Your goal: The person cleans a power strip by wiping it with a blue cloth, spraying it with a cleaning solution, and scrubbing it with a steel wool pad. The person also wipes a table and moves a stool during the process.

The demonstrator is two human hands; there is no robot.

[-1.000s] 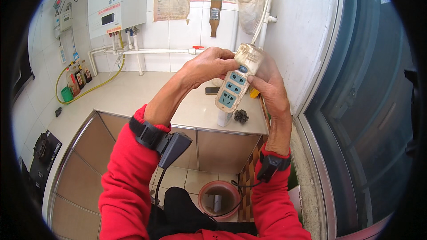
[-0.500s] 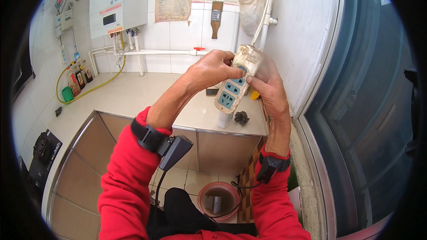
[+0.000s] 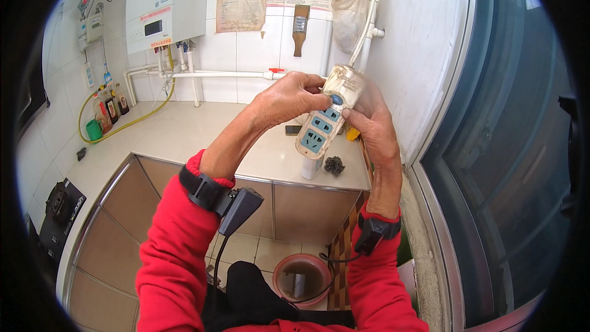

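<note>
Both my hands grip a dirty white power strip with blue-green socket faces, tilted above the counter. My left hand closes on its left edge, the thumb beside a round blue button near the upper end. My right hand holds the opposite side, its thumb on the front and its fingers blurred behind. A white cord runs up from the strip's top. Below the strip stands a white object, partly covered by it, and beside that lies a dark scouring ball.
A pale counter runs along the tiled wall, with bottles and a green cup at far left. A white water heater hangs above. A pink basin of murky water stands on the floor. A window is at right.
My left thumb has shifted off the round blue button to its left side, so the button now shows. The power strip stays in both hands, nearly in place.
</note>
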